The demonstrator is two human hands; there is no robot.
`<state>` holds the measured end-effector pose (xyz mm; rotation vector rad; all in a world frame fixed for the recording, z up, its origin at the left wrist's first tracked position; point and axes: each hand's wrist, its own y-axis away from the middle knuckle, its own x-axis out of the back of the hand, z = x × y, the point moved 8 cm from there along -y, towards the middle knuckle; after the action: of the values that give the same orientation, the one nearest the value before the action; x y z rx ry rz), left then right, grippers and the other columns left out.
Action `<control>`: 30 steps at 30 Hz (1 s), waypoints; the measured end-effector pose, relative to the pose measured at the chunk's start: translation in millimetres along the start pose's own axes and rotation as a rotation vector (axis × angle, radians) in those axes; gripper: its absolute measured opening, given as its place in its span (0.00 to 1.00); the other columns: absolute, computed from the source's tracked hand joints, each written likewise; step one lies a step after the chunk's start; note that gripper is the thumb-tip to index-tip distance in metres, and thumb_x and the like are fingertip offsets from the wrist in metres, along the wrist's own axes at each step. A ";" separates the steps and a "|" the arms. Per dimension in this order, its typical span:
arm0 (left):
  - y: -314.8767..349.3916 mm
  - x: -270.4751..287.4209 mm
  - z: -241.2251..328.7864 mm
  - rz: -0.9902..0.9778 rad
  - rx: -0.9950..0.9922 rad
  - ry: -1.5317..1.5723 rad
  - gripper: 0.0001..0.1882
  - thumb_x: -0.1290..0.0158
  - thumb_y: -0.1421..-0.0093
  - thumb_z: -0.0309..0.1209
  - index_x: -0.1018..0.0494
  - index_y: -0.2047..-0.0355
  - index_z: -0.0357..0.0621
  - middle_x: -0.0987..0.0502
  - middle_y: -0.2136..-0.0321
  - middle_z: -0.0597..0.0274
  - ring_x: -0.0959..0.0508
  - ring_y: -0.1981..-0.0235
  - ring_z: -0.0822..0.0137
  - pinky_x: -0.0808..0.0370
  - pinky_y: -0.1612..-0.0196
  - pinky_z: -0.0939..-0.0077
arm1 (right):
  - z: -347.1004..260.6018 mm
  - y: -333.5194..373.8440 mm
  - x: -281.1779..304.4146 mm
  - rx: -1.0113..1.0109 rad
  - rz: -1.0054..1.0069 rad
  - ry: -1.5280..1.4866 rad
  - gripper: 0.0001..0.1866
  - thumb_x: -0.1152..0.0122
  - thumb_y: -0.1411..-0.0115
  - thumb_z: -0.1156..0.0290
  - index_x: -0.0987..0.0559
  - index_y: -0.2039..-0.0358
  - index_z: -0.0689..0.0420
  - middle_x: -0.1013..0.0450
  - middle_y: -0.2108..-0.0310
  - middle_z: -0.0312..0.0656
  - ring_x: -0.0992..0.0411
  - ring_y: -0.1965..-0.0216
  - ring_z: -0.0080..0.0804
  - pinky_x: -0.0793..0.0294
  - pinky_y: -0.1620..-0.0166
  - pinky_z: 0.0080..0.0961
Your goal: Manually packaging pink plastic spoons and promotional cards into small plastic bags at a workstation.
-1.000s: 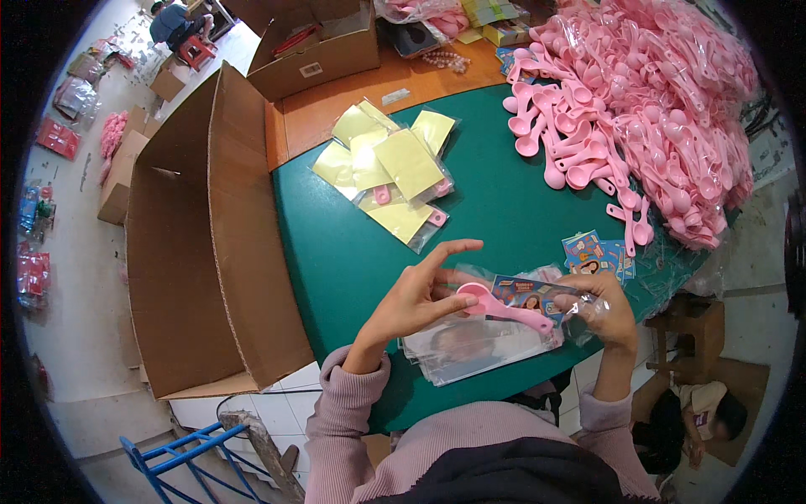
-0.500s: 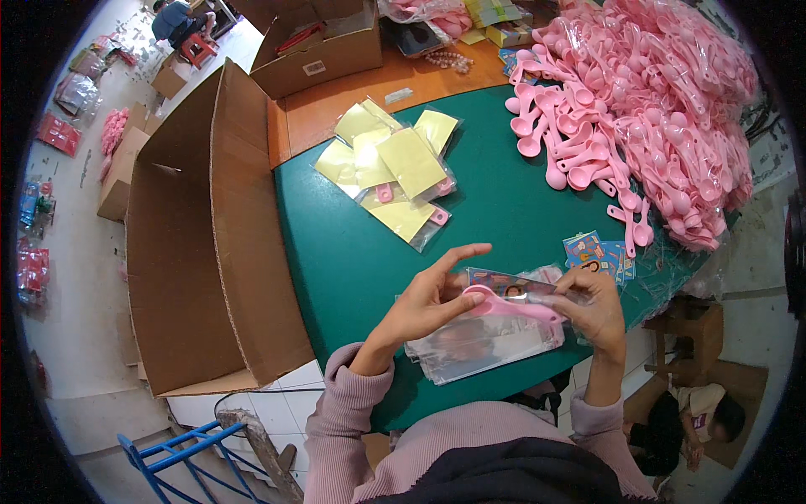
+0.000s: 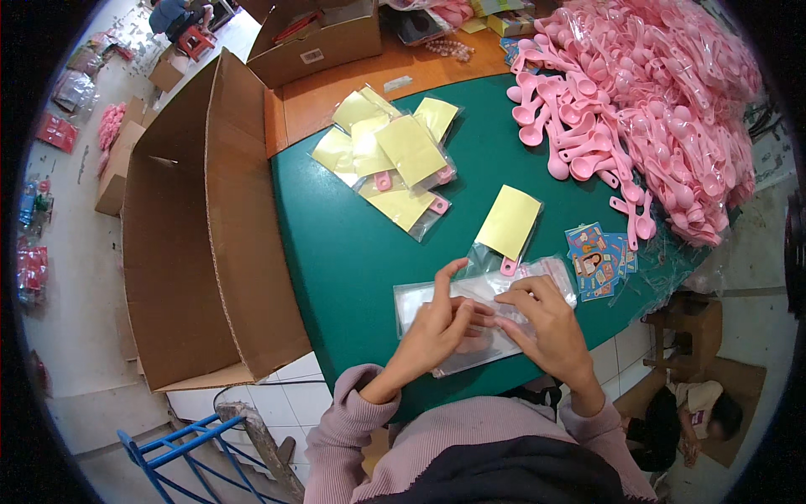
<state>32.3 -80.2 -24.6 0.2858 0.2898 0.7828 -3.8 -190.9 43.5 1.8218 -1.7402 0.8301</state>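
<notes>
A stack of clear plastic bags [image 3: 437, 294] is being pressed onto the green table [image 3: 336, 244] by both hands, the left hand [image 3: 441, 329] and right hand [image 3: 541, 323] lying loosely curled on it, fingertips pinching the top bag. Just beyond them, a yellow-carded packet [image 3: 508, 223] is lying; farther off, a heap of pink spoons [image 3: 655, 109] is being kept.

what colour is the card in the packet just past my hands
Yellow, on the packet with a pink spoon handle poking out; head view.
</notes>
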 end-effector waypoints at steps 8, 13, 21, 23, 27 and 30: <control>-1.8 30.9 8.2 0.221 -0.094 -0.122 0.21 0.63 0.37 0.24 0.52 0.44 0.40 0.24 0.70 0.48 0.21 0.68 0.61 0.22 0.67 0.72 | -11.4 -23.6 -23.1 0.069 0.103 0.078 0.11 0.39 0.52 0.73 0.27 0.68 0.61 0.34 0.69 0.44 0.35 0.64 0.43 0.36 0.60 0.36; -12.5 27.6 -4.8 0.137 -0.112 0.016 0.21 0.62 0.37 0.26 0.51 0.44 0.41 0.24 0.70 0.50 0.22 0.68 0.64 0.23 0.64 0.74 | 10.1 -29.9 -35.2 -0.032 0.093 0.010 0.10 0.40 0.52 0.73 0.28 0.70 0.61 0.34 0.70 0.45 0.35 0.65 0.44 0.36 0.60 0.36; -8.8 18.5 -4.4 0.071 -0.026 0.350 0.21 0.62 0.36 0.27 0.49 0.43 0.45 0.26 0.68 0.57 0.25 0.65 0.71 0.26 0.60 0.77 | -9.3 -27.0 -23.1 0.059 0.087 0.054 0.09 0.39 0.55 0.75 0.29 0.73 0.60 0.35 0.73 0.43 0.36 0.66 0.41 0.38 0.61 0.34; -9.2 17.1 -5.9 0.062 0.007 0.365 0.21 0.62 0.36 0.28 0.49 0.43 0.46 0.27 0.69 0.60 0.26 0.66 0.74 0.27 0.62 0.80 | -13.7 -25.5 -20.9 0.108 0.107 0.091 0.10 0.38 0.56 0.76 0.29 0.73 0.59 0.36 0.74 0.41 0.36 0.67 0.40 0.39 0.62 0.33; -10.1 14.1 -8.5 0.040 0.073 0.324 0.23 0.60 0.36 0.30 0.50 0.42 0.48 0.26 0.69 0.59 0.26 0.68 0.75 0.29 0.63 0.80 | -24.2 -19.8 -23.9 0.226 0.062 0.282 0.09 0.39 0.57 0.73 0.30 0.74 0.58 0.36 0.74 0.41 0.36 0.68 0.38 0.39 0.62 0.34; -11.9 8.3 -5.5 -0.003 -0.006 0.274 0.25 0.56 0.38 0.27 0.50 0.42 0.47 0.26 0.72 0.62 0.27 0.72 0.77 0.29 0.64 0.82 | -31.4 -9.4 -28.2 0.333 0.040 0.326 0.09 0.40 0.55 0.72 0.30 0.75 0.57 0.37 0.75 0.41 0.35 0.69 0.37 0.38 0.62 0.34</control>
<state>43.7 -81.4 -35.1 0.1717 0.5459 0.8201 2.4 -148.1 45.9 1.7307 -1.4999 1.4168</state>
